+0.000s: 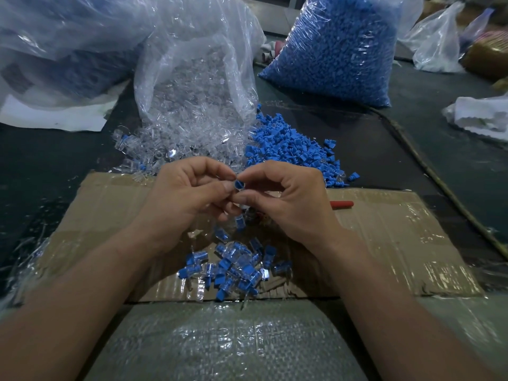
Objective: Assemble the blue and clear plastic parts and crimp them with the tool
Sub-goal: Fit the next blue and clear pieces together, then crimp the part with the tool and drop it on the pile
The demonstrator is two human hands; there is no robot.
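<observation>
My left hand and my right hand meet above the cardboard sheet. Both pinch one small blue and clear part between thumbs and forefingers. Below the hands lies a heap of assembled blue and clear pieces. Behind the hands, loose clear parts spill from an open bag, and loose blue parts lie to their right. A red tool handle pokes out from behind my right hand; the rest of the tool is mostly hidden.
A large bag of clear parts lies open at the back. A full bag of blue parts stands at the back right. More plastic bags and white foam sit far right. A woven sack lies in front.
</observation>
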